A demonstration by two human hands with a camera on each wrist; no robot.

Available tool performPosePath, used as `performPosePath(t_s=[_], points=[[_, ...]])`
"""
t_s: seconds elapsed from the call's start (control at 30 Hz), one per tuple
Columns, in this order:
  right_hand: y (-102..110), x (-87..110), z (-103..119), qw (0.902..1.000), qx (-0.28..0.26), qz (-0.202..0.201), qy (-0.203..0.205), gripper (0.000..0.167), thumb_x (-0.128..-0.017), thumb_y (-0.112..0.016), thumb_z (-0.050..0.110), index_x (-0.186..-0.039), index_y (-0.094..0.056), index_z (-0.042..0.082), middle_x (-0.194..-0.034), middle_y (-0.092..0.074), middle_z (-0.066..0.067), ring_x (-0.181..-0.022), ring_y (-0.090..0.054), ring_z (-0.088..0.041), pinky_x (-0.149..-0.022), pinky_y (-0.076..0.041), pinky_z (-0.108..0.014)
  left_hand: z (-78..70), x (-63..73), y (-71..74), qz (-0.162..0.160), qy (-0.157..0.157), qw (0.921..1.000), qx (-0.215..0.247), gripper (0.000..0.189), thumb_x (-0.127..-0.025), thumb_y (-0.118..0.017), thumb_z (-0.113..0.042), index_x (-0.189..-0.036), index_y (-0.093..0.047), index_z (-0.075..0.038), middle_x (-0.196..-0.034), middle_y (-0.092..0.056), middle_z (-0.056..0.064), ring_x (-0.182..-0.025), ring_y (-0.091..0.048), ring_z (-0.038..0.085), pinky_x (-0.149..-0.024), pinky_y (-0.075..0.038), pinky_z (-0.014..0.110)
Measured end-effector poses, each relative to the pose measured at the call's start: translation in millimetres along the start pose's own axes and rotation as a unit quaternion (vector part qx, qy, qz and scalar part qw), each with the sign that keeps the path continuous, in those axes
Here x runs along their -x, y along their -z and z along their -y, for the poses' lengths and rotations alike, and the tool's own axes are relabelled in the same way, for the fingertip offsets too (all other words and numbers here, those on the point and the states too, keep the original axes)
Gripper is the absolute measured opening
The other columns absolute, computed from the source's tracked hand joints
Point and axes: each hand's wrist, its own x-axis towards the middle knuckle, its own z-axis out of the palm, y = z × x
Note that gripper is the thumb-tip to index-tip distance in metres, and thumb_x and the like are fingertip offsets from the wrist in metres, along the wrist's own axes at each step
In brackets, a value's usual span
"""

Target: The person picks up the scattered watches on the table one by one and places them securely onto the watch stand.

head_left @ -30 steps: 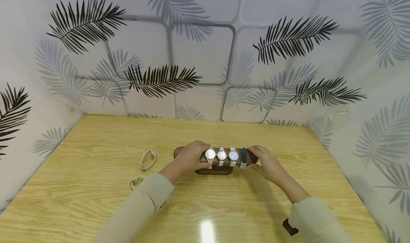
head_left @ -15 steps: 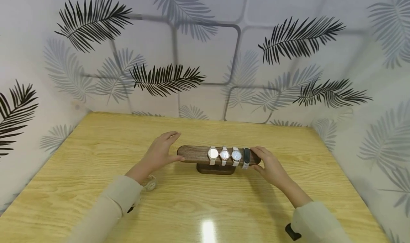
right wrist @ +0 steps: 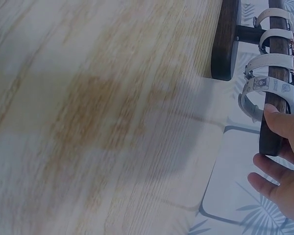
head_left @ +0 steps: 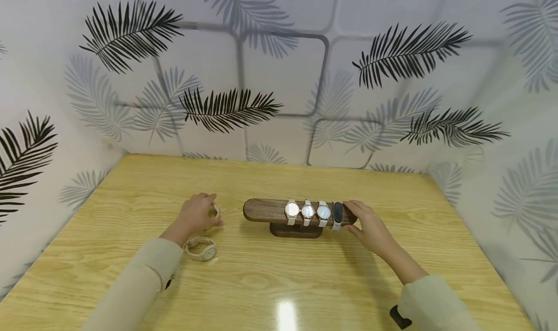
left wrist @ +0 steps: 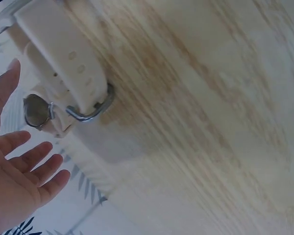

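Observation:
My left hand [head_left: 195, 214] is at a pale-strapped watch [head_left: 217, 210] on the left of the table, partly hidden by the hand. In the left wrist view its thumb and fingers stand apart, near the small round watch [left wrist: 37, 110]. Closer to that camera is a cream strap [left wrist: 71, 56] with a metal buckle. Another cream watch [head_left: 202, 250] lies beside the left wrist. My right hand [head_left: 370, 230] holds the right end of a dark wooden watch stand [head_left: 266, 210], thumb against its side in the right wrist view.
Three light-strapped watches, one of them a round-faced watch [head_left: 323, 212], and a fitness band [head_left: 337, 213] with a dark screen sit on the stand's bar. Its left part is bare wood. The stand's base [head_left: 296, 230] rests on the wooden table [head_left: 261, 282], with a patterned wall behind.
My left hand has let go of the stand's bar, where it was at the leftmost mounted watch, and moved left to the loose watch. My right hand stays on the stand's end.

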Motion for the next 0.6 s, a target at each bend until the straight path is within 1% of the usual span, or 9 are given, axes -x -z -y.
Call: performPosePath(t_s=[0.13, 0.23, 0.37, 0.47, 0.53, 0.6], points=[[2, -0.2, 0, 1.0, 0.003, 0.003, 0.0, 0.055, -0.076, -0.074, 0.004, -0.126, -0.051, -0.008, -0.121, -0.055, -0.024, -0.112, -0.053, -0.04, -0.091, -0.048, -0.05, -0.1, -2.1, -1.1, 0.023, 0.014, 0.9995, 0.016, 0.078, -0.081, -0.071, -0.036, -0.134, -0.04, 0.01, -0.128, -0.048, 0.032, -0.112, -0.05, 0.048, -0.088, -0.046, 0.056], [2, 0.0, 1, 1.0, 0.004, 0.0, -0.001, 0.055, -0.076, -0.074, 0.003, -0.125, -0.052, -0.007, -0.121, -0.055, -0.024, -0.111, -0.054, -0.04, -0.091, -0.048, -0.05, -0.6, -3.8, -3.4, 0.031, 0.022, 0.9988, 0.03, 0.078, -0.082, -0.071, -0.031, -0.135, -0.036, 0.012, -0.129, -0.047, 0.033, -0.112, -0.05, 0.048, -0.089, -0.046, 0.055], [1, -0.7, 1, 1.0, 0.005, -0.001, -0.005, 0.055, -0.076, -0.074, 0.003, -0.125, -0.052, -0.007, -0.121, -0.055, -0.023, -0.112, -0.054, -0.04, -0.092, -0.047, -0.05, -1.1, -8.7, -6.1, 0.041, 0.039, 0.9978, 0.033, 0.075, -0.082, -0.072, -0.026, -0.134, -0.035, 0.014, -0.129, -0.046, 0.034, -0.114, -0.049, 0.048, -0.091, -0.046, 0.054], [1, -1.2, 1, 1.0, 0.004, 0.0, -0.007, 0.055, -0.076, -0.073, 0.002, -0.126, -0.052, -0.006, -0.122, -0.055, -0.023, -0.113, -0.053, -0.04, -0.094, -0.047, -0.05, -1.8, -11.8, -7.5, 0.045, 0.049, 0.997, 0.039, 0.069, -0.081, -0.073, -0.023, -0.129, -0.041, 0.014, -0.126, -0.049, 0.032, -0.112, -0.05, 0.046, -0.09, -0.046, 0.053], [2, -1.1, 1, 1.0, 0.003, 0.002, -0.008, 0.055, -0.076, -0.073, 0.002, -0.126, -0.051, -0.006, -0.122, -0.054, -0.023, -0.113, -0.053, -0.04, -0.094, -0.046, -0.05, -2.6, -12.9, -9.1, 0.039, 0.041, 0.9974, 0.044, 0.06, -0.081, -0.073, -0.021, -0.123, -0.048, 0.013, -0.122, -0.053, 0.03, -0.108, -0.053, 0.044, -0.087, -0.048, 0.051], [3, -0.7, 1, 0.9999, 0.004, 0.002, -0.009, 0.055, -0.076, -0.073, 0.002, -0.126, -0.051, -0.007, -0.122, -0.054, -0.023, -0.113, -0.053, -0.04, -0.094, -0.046, -0.05, -3.7, -13.7, -11.1, 0.03, 0.026, 0.998, 0.05, 0.053, -0.081, -0.073, -0.019, -0.119, -0.053, 0.011, -0.116, -0.058, 0.027, -0.104, -0.057, 0.041, -0.084, -0.05, 0.049]])
